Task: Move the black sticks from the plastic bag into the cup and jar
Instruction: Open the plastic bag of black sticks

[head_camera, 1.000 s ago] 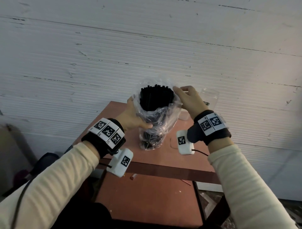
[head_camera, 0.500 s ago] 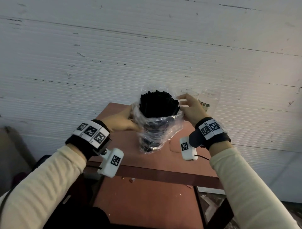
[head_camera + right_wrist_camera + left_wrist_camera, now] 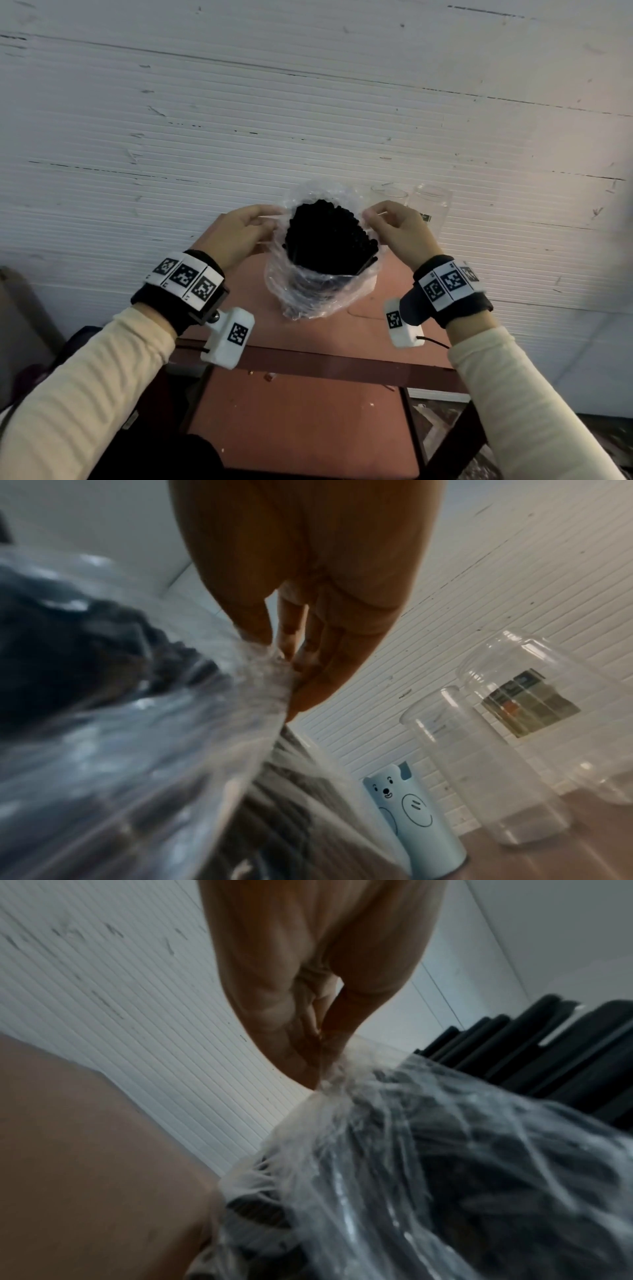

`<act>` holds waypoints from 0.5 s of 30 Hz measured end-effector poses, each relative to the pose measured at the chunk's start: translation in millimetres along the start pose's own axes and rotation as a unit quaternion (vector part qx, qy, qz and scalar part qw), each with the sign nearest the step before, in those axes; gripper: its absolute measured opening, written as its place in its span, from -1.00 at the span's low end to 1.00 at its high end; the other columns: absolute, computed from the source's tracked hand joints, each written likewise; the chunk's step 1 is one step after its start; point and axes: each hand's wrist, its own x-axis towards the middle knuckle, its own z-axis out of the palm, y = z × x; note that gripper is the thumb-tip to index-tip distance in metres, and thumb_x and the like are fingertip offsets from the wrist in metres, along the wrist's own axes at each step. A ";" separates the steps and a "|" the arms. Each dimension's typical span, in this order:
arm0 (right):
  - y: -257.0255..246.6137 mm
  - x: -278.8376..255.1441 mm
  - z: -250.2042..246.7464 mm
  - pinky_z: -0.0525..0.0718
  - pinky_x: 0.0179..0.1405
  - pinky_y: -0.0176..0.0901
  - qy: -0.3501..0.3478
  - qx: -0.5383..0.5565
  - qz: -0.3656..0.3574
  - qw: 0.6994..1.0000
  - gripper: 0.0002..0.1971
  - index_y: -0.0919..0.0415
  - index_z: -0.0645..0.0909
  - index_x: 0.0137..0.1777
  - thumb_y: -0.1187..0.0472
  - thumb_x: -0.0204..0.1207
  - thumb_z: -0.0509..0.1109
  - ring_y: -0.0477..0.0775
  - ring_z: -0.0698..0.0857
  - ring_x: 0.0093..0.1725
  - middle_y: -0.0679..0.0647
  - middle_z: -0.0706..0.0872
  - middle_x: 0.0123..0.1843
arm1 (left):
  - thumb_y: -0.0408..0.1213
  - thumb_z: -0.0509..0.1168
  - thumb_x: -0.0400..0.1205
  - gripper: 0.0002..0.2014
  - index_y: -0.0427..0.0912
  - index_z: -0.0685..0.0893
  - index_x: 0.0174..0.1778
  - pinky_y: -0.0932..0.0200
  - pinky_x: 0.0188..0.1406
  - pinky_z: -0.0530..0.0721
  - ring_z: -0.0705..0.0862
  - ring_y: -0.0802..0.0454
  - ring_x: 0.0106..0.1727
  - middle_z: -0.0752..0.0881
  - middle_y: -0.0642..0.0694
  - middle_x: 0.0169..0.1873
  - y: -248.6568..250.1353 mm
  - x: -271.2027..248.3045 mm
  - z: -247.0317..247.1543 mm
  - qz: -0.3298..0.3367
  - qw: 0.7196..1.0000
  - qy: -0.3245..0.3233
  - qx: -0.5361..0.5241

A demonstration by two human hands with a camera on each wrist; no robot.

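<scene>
A clear plastic bag (image 3: 318, 294) stands upright on the red-brown table (image 3: 301, 421), packed with black sticks (image 3: 329, 240) whose ends show at its open mouth. My left hand (image 3: 239, 229) pinches the bag's left rim, seen close as crumpled film (image 3: 329, 1080) between thumb and fingers. My right hand (image 3: 394, 226) pinches the right rim (image 3: 274, 658). The sticks (image 3: 514, 1053) rise above the film. A clear cup (image 3: 479, 777) and a clear jar (image 3: 555, 718) with a label stand behind my right hand, both holding nothing.
A pale blue cylinder with a bear face (image 3: 411, 818) stands on the table behind the bag. The white ribbed wall (image 3: 308, 120) runs close behind the table. A dark metal frame bar (image 3: 342, 366) crosses the table's front.
My left hand rose from the bag's middle to its left rim. Both hands now pull the mouth apart, and the stick ends show more fully.
</scene>
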 end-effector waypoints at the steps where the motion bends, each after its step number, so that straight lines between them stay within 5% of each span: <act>1: 1.6 0.6 -0.4 0.64 -0.26 -0.16 -0.002 0.003 0.001 1.000 -0.76 0.26 0.67 -0.10 0.08 0.65 0.33 -0.04 0.65 -0.39 0.04 0.74 -0.32 | -0.55 0.18 0.68 -0.71 -0.09 0.64 0.13 0.32 -0.40 0.67 0.68 0.15 -0.39 0.73 -0.05 -0.30 0.6 0.4 0.0 -0.007 1.000 -0.005 -0.029; 4: 5.1 0.5 -0.3 0.62 -0.26 -0.06 -0.016 0.009 0.029 0.999 -0.78 0.20 0.62 -0.16 0.19 0.69 0.25 0.06 0.59 -0.42 0.08 0.65 -0.41 | -0.62 0.15 0.61 -0.55 0.06 0.63 0.13 0.21 -0.41 0.59 0.53 0.04 -0.44 0.60 -0.14 -0.39 0.3 2.7 -0.5 -0.015 0.997 -0.048 -0.063; 7: 3.7 -3.7 1.1 0.60 -0.38 -0.18 -0.035 0.046 0.033 0.998 -0.89 0.13 0.59 0.10 0.26 0.68 0.24 0.04 0.54 -0.51 0.12 0.58 -0.46 | -0.58 0.07 0.58 -0.52 0.12 0.66 0.08 0.28 -0.47 0.51 0.44 0.09 -0.53 0.53 -0.03 -0.52 4.7 3.0 3.9 -0.032 0.997 -0.062 -0.018; 9: 2.4 -4.4 1.3 0.58 -0.44 -0.25 -0.040 0.040 0.021 0.998 -0.78 0.05 0.57 0.22 0.30 0.67 0.23 0.04 0.54 -0.48 0.07 0.58 -0.46 | -0.54 0.03 0.59 -0.57 0.06 0.67 0.03 0.35 -0.53 0.49 0.47 0.15 -0.57 0.54 0.06 -0.58 14.1 2.2 6.6 -0.033 0.998 -0.042 0.012; 13: -2.3 -5.0 -0.1 0.53 -0.28 -0.40 -0.051 -0.005 0.001 0.999 -0.85 0.16 0.66 0.12 0.22 0.65 0.29 -0.13 0.55 -0.36 -0.07 0.64 -0.23 | -0.15 0.19 0.68 -0.83 0.00 0.70 -0.06 0.19 -0.13 0.58 0.64 0.11 -0.16 0.67 0.04 -0.21 21.0 5.9 3.5 0.009 0.996 -0.026 0.088; 15: -7.5 -5.1 -0.3 0.55 -0.16 -0.40 -0.069 -0.001 -0.010 0.998 -0.79 0.20 0.66 0.05 0.06 0.60 0.38 -0.17 0.63 -0.27 -0.07 0.72 -0.07 | 0.06 0.29 0.63 -0.76 -0.02 0.70 0.00 0.18 -0.05 0.57 0.65 0.13 -0.06 0.71 0.09 -0.09 19.1 7.3 0.3 0.048 0.985 -0.036 0.163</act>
